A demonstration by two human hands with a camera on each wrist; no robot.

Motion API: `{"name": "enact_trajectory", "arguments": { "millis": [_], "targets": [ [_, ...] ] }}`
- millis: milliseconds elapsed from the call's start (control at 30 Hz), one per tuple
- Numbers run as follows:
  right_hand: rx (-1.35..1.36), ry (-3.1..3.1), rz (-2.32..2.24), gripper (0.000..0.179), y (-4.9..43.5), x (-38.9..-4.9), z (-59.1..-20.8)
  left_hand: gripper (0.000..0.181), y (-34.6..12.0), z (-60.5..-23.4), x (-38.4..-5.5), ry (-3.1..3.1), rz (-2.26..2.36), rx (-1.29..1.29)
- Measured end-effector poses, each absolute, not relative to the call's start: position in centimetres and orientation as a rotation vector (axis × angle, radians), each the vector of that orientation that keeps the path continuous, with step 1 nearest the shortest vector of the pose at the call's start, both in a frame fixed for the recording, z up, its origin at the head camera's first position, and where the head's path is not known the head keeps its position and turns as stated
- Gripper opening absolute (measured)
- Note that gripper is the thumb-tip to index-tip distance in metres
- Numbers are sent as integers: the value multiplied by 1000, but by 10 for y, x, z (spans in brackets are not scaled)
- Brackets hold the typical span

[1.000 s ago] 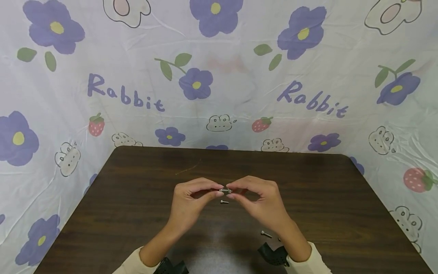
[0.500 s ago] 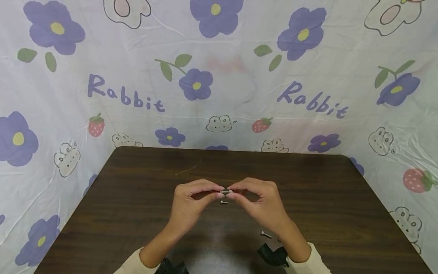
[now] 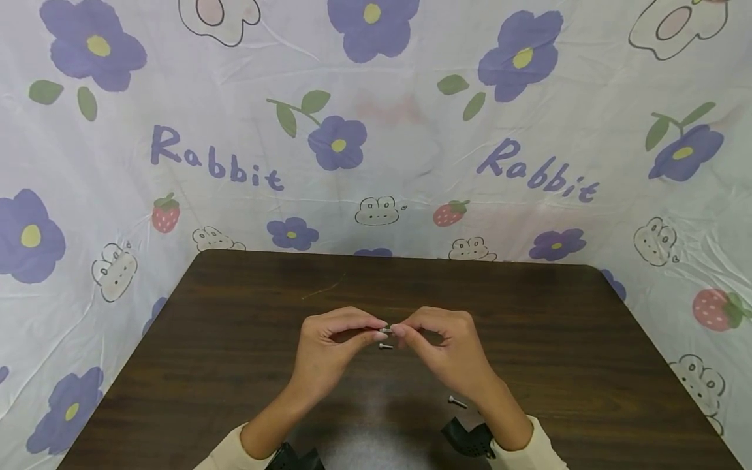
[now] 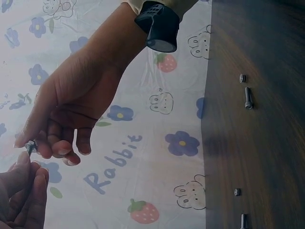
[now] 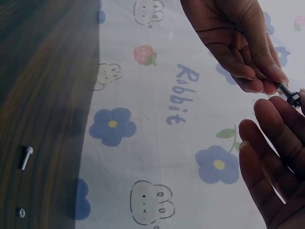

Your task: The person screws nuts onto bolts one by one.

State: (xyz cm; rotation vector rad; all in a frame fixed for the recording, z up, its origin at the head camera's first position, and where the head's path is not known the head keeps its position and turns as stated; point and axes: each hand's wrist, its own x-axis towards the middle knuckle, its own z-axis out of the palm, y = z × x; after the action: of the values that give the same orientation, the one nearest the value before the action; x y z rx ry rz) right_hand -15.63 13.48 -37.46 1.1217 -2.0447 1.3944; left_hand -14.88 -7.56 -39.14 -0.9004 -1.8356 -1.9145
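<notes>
In the head view, my left hand (image 3: pixel 335 343) pinches a small metal bolt (image 3: pixel 384 330) between thumb and forefinger, above the table. My right hand (image 3: pixel 446 339) meets it from the other side, thumb and forefinger covering the right end. A nut (image 5: pixel 293 99) sits at that end in the right wrist view, where the right thumb touches it; the bolt's shank (image 5: pixel 284 88) leads back to the left fingertips. The right hand's other fingers (image 5: pixel 271 138) are spread. How far the nut is threaded on cannot be made out.
Loose on the dark wooden table (image 3: pixel 235 365) lie a bolt (image 3: pixel 385 346) just below the hands and another bolt (image 3: pixel 457 401) by the right wrist. Loose nuts (image 4: pixel 243 78) lie near bolts in the left wrist view. A patterned cloth (image 3: pixel 376 150) hangs behind.
The right thumb and forefinger have closed over the bolt's right end, hiding the nut that showed earlier. The left hand has shifted slightly right; the loose bolts lie as before.
</notes>
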Motion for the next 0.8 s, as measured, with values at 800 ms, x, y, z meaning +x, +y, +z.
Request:
{"name": "enact_trajectory", "arguments": {
  "millis": [800],
  "targets": [
    [1116,-2033,1361,54,138,-154,-370,13,-76,-389,-149,-1847,-1882,-864]
  ]
}}
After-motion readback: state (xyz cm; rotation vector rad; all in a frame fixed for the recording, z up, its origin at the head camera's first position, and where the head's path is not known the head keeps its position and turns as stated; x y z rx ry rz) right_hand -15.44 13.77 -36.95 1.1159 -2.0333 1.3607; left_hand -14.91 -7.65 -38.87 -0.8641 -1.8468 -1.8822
